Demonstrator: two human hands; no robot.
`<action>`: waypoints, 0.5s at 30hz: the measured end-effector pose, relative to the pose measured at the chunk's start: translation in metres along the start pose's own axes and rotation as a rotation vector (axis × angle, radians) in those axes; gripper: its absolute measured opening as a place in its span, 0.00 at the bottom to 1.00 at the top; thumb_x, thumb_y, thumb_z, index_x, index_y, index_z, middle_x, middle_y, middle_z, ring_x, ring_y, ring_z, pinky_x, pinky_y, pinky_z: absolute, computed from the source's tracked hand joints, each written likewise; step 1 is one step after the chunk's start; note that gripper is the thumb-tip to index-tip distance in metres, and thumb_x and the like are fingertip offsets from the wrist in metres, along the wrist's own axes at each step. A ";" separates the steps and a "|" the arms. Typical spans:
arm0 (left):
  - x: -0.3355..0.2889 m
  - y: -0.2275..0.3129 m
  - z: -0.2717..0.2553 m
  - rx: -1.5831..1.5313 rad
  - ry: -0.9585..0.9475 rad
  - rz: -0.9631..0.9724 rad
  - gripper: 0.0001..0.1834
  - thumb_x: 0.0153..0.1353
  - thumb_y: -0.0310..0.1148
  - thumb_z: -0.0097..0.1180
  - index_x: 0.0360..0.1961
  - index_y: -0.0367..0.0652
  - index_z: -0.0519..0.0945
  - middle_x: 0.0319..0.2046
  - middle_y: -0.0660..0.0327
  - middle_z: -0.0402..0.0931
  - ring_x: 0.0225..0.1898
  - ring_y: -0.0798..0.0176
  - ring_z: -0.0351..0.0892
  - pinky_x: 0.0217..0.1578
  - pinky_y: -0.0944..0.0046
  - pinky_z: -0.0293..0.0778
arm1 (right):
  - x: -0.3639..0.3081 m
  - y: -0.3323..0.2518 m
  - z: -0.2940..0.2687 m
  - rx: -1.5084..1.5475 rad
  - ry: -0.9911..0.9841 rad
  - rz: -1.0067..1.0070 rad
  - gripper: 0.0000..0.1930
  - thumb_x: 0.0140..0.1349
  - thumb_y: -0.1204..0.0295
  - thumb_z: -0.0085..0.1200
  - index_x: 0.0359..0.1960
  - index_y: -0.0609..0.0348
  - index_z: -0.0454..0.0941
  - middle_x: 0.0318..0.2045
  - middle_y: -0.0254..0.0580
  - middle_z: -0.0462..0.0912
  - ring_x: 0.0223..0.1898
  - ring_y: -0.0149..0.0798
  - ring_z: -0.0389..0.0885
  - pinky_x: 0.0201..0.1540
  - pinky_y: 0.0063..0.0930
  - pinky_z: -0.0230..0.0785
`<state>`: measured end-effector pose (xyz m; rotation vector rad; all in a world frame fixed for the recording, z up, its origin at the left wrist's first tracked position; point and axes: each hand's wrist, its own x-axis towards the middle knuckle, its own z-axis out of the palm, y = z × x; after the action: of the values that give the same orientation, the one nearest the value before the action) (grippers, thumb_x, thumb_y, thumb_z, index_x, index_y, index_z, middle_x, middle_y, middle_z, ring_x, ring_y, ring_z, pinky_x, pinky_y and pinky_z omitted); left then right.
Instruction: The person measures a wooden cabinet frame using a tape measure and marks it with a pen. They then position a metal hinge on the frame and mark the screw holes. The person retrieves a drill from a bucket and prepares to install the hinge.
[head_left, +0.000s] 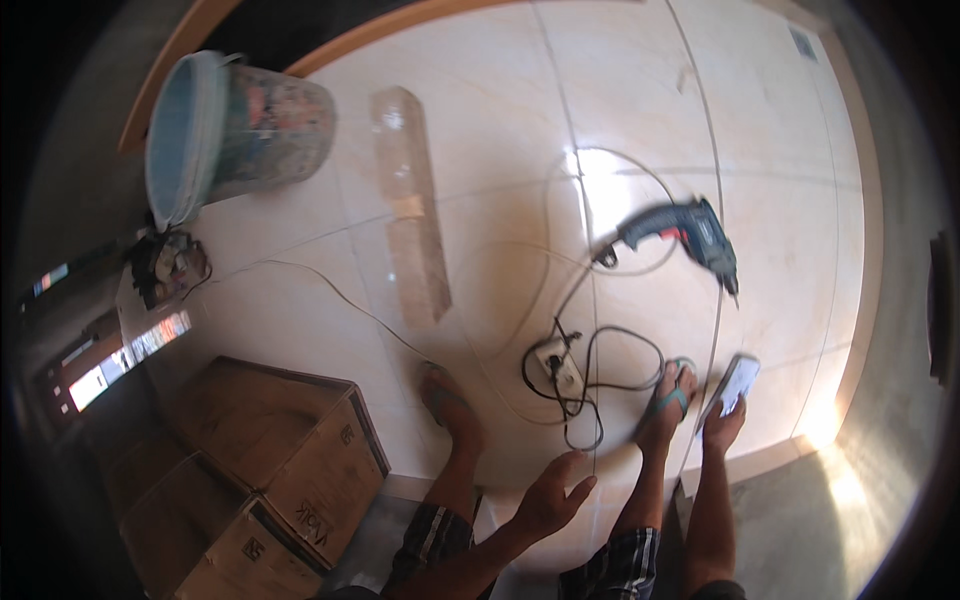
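Note:
My right hand (723,427) is closed around a smartphone (739,382) with a lit, pale screen, held above the tiles beside my right foot. My left hand (552,495) hovers between my knees, its thumb spread from the fingers and nothing visible in it. Beyond it on the floor lies a white extension socket (560,372) with a black plug in it and dark cable looped around it. A dark blue power drill (690,228) rests farther off on its side, its bit toward the right and its cord trailing back to the socket.
Large cardboard boxes (300,420) stand at the near left. A stained bucket (285,125) lies tipped on its side at the far left, near a dark bundle (165,265). A long, flat brown strip (412,215) lies mid-floor. A thin pale wire (350,303) crosses the tiles.

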<state>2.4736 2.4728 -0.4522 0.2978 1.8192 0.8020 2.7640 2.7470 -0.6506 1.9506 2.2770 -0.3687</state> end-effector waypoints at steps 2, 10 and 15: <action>-0.003 -0.004 -0.010 -0.013 0.057 0.038 0.30 0.70 0.44 0.62 0.64 0.34 0.73 0.62 0.43 0.75 0.65 0.43 0.75 0.65 0.53 0.71 | -0.017 -0.041 -0.018 -0.010 -0.101 -0.024 0.30 0.66 0.68 0.60 0.67 0.72 0.69 0.61 0.69 0.75 0.64 0.67 0.73 0.71 0.52 0.62; -0.062 -0.036 -0.067 -0.149 0.183 0.044 0.28 0.70 0.44 0.62 0.64 0.36 0.74 0.61 0.42 0.75 0.64 0.42 0.75 0.65 0.51 0.71 | -0.090 -0.167 -0.136 0.085 -0.489 -0.323 0.24 0.65 0.62 0.61 0.56 0.68 0.78 0.54 0.62 0.82 0.59 0.61 0.79 0.65 0.47 0.70; -0.122 -0.037 -0.135 -0.054 0.250 0.098 0.28 0.69 0.44 0.63 0.63 0.36 0.74 0.60 0.43 0.76 0.62 0.41 0.76 0.63 0.50 0.73 | -0.109 -0.226 -0.218 0.114 -0.667 -0.331 0.18 0.63 0.65 0.63 0.49 0.65 0.82 0.44 0.57 0.88 0.47 0.54 0.88 0.53 0.44 0.80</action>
<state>2.4065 2.3266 -0.3597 0.2628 2.0235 0.9916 2.5739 2.6678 -0.3900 1.2041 2.1215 -1.0224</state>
